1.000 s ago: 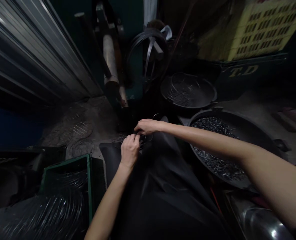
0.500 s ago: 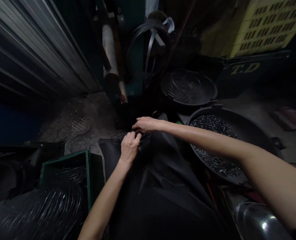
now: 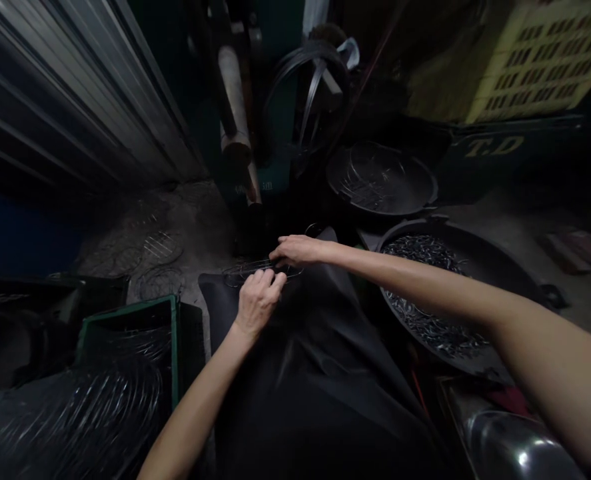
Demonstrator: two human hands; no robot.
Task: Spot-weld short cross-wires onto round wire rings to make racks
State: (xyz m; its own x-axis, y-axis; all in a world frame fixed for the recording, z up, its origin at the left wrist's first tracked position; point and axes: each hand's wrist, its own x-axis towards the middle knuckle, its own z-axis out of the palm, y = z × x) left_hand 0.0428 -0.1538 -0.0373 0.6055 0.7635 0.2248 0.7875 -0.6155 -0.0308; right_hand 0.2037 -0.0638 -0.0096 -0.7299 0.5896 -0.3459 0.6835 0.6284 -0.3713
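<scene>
Fingers bent, my left hand (image 3: 258, 299) is closed on the near side of a round wire rack (image 3: 238, 272) at the front of the black apron (image 3: 295, 373). Just beyond it and to the right, my right hand (image 3: 298, 251) reaches in from the right with its fingers curled down at the rack's far side. What its fingertips hold, if anything, is hidden. On the right, under my right forearm, a large dark pan (image 3: 505, 267) holds many short metal pieces (image 3: 425, 327).
A green crate (image 3: 175, 347) and a heap of wire racks (image 3: 100, 413) lie at the lower left. Machine parts (image 3: 235, 100) stand ahead. A second pan (image 3: 415, 180) with wires is behind the first. A steel bowl (image 3: 515, 447) sits lower right.
The view has shifted slightly. My left hand has drawn a little to the left and down, away from my right hand, showing more of the rack between them.
</scene>
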